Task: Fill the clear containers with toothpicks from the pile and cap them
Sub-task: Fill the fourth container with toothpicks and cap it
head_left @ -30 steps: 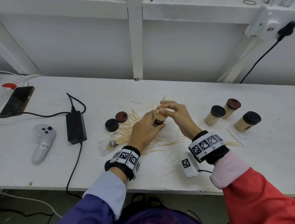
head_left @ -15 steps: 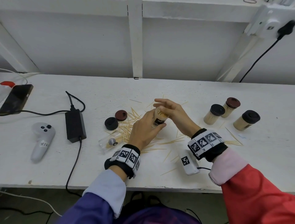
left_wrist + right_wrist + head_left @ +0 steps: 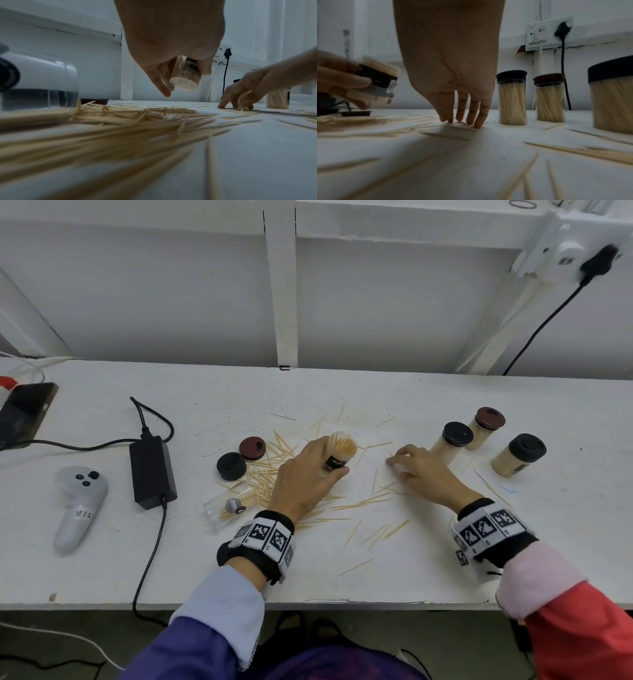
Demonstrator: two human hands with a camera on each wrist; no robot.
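An uncapped clear container, packed with toothpicks and wearing a dark label band, is lifted clear of the counter and tilted, its open mouth toward the head camera. The left hand has it in its grip, fingers and thumb curled round the label band; the left wrist view shows the container's base hanging above the surface. Below and to the left of that hand lies the toothpick pile, with loose picks scattered rightward across the counter. At the pile's left edge a second clear container lies on its side, holding only a few picks. Beside it, farther back, sit two loose caps, one black and one brown, touching or nearly so.

The right hand is down on the counter among the scattered picks, fingers extended, tips touching the surface; its grip is released and holds nothing I can see. Just behind it stand three filled, capped containers.

Far left are a power adapter, a white controller and a phone.
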